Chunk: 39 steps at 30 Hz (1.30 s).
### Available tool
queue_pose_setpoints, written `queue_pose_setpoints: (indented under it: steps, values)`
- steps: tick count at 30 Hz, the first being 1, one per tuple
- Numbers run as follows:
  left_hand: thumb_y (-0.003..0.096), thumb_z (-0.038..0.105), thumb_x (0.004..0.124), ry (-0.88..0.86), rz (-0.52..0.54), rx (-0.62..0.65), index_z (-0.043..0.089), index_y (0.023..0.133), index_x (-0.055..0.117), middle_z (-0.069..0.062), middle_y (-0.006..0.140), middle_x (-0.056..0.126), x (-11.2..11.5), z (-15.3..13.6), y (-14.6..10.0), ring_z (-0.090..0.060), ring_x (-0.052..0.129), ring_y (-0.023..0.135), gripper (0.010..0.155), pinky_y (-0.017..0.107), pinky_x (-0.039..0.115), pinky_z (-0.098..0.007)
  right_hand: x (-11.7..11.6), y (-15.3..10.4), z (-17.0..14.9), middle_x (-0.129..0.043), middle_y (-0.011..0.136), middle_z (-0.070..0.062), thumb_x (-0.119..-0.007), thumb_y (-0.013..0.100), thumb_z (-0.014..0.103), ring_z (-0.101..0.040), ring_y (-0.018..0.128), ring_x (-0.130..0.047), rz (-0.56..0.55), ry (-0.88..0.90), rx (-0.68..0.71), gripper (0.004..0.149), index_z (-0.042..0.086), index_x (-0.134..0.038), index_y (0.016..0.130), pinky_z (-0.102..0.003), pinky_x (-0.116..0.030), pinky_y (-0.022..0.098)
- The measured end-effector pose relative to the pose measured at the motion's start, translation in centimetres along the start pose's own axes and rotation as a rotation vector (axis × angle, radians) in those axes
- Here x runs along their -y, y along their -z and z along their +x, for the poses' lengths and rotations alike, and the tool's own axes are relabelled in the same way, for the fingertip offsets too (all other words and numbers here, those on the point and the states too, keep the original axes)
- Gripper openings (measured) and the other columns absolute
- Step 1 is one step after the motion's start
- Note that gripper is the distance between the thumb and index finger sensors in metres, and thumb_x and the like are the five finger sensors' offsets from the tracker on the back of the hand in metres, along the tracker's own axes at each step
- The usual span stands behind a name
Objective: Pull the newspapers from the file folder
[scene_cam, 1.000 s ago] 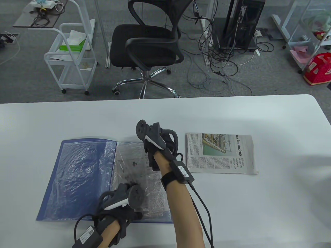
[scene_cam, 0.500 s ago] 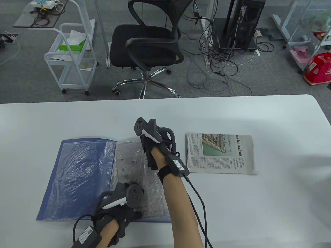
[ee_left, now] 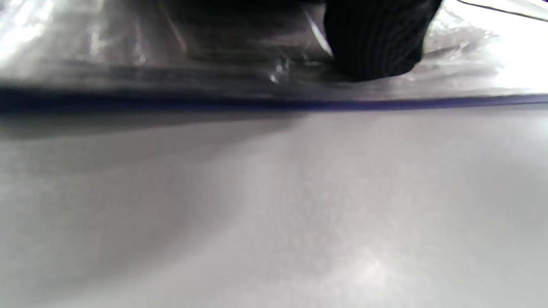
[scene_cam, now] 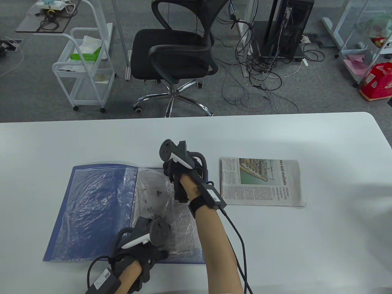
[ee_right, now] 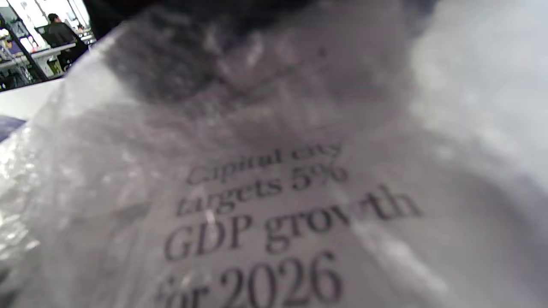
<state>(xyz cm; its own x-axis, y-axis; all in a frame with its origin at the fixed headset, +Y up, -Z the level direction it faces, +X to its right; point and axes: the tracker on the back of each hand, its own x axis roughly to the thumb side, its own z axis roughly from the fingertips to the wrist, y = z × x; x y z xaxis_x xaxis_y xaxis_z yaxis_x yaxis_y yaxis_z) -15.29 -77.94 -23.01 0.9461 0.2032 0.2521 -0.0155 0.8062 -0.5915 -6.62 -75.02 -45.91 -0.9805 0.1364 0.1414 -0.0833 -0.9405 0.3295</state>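
While the open blue file folder [scene_cam: 92, 211] is pressed to the surface [scene_cam: 306, 245] by the left hand [scene_cam: 144, 242], its sleeved newspaper [scene_cam: 183, 223] is reached by the right hand [scene_cam: 180, 174]; whether a grip is made cannot be told. A firm pinch is needed next.

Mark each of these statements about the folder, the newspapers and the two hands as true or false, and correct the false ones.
1. A folded newspaper lies on the white table to the right of the blue file folder. True.
2. The folder is closed. False: it lies open, with its clear plastic sleeves showing.
3. The left hand rests at the folder's near edge. True.
4. The right hand rests on the loose newspaper. False: it is at the far end of the folder's right-hand sleeve.
5. The paper inside the sleeve has a headline about GDP growth. True.
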Motion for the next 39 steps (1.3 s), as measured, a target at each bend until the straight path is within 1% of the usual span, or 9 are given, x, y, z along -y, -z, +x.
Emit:
queue_pose_setpoints:
  steps: [3,9,15,17,22,26,29,36,39]
  values:
    - [0.0475,0.044,0.073,-0.018,-0.014,-0.004,0.023,0.110,0.024,-0.012,0.112,0.011,0.2,0.0,-0.1,-0.046,0.019,0.100,0.082,0.069,0.034,-0.062,0.1,-0.1,0.2,-0.090,0.076,0.006,-0.084,0.037,0.038,-0.025,0.079,-0.090,-0.040,-0.020,-0.013,0.038,0.035,-0.084,0.076,-0.060,-0.067,0.069]
    - [0.0478,0.043,0.073,-0.034,-0.015,0.008,0.024,0.109,0.026,-0.010,0.112,0.010,0.3,-0.1,-0.1,-0.047,0.017,0.099,0.080,0.068,0.032,-0.063,0.7,-0.1,-0.1,-0.087,0.088,0.009,-0.078,0.039,0.039,-0.024,0.088,-0.091,-0.317,-0.052,-0.132,0.039,0.040,-0.077,0.078,-0.056,-0.070,0.069]
    - [0.0480,0.043,0.073,-0.050,-0.026,0.006,0.025,0.109,0.022,-0.011,0.112,0.006,0.4,-0.2,-0.2,-0.047,0.014,0.099,0.082,0.068,0.030,-0.063,0.8,0.0,0.2,-0.085,0.082,0.006,-0.086,0.036,0.042,-0.025,0.078,-0.090,-0.139,0.001,-0.080,0.057,0.037,-0.071,0.090,-0.057,-0.070,0.066]
    - [0.0481,0.043,0.072,-0.053,-0.026,0.007,0.026,0.109,0.022,-0.010,0.111,0.006,0.4,-0.2,-0.2,-0.047,0.013,0.099,0.081,0.068,0.030,-0.063,1.0,-0.1,0.4,-0.087,0.078,0.007,-0.085,0.038,0.037,-0.023,0.074,-0.092,-0.201,-0.065,-0.094,0.040,0.039,-0.083,0.078,-0.057,-0.072,0.066]
    - [0.0483,0.043,0.072,-0.054,-0.029,0.004,0.026,0.109,0.023,-0.009,0.111,0.005,0.4,-0.2,-0.2,-0.047,0.012,0.099,0.080,0.068,0.030,-0.063,2.4,-1.0,0.7,-0.084,0.082,0.011,-0.081,0.040,0.039,-0.021,0.079,-0.092,-0.463,0.022,-0.158,0.038,0.042,-0.078,0.078,-0.054,-0.074,0.068]
    - [0.0485,0.043,0.071,-0.056,-0.041,-0.002,0.026,0.109,0.023,-0.009,0.111,0.005,0.4,-0.2,-0.2,-0.048,0.013,0.099,0.080,0.068,0.029,-0.063,4.4,-3.1,0.5,-0.083,0.083,0.012,-0.079,0.041,0.040,-0.019,0.077,-0.095,-0.771,0.052,-0.161,0.038,0.043,-0.076,0.078,-0.051,-0.080,0.065]
    - [0.0484,0.043,0.072,-0.062,-0.041,0.000,0.026,0.109,0.023,-0.009,0.111,0.005,0.4,-0.2,-0.2,-0.047,0.012,0.099,0.080,0.068,0.029,-0.063,6.7,-4.7,-0.4,-0.084,0.084,0.012,-0.078,0.041,0.040,-0.019,0.076,-0.097,-0.895,0.118,-0.157,0.038,0.044,-0.075,0.079,-0.049,-0.082,0.063]
    - [0.0484,0.043,0.072,-0.069,-0.043,-0.003,0.026,0.109,0.023,-0.009,0.111,0.005,0.4,-0.2,-0.1,-0.047,0.012,0.099,0.079,0.068,0.029,-0.063,12.6,-10.2,-4.5,-0.089,0.080,0.008,-0.078,0.040,0.038,-0.018,0.066,-0.102,-1.026,0.336,-0.104,0.038,0.041,-0.076,0.078,-0.046,-0.087,0.054]
    - [0.0483,0.043,0.072,-0.075,-0.044,-0.003,0.026,0.109,0.023,-0.009,0.111,0.005,0.4,-0.3,-0.1,-0.047,0.012,0.099,0.079,0.067,0.028,-0.063,13.6,-13.7,-8.0,-0.090,0.079,0.007,-0.078,0.041,0.038,-0.017,0.060,-0.104,-1.062,0.557,-0.120,0.038,0.039,-0.076,0.079,-0.044,-0.091,0.048]
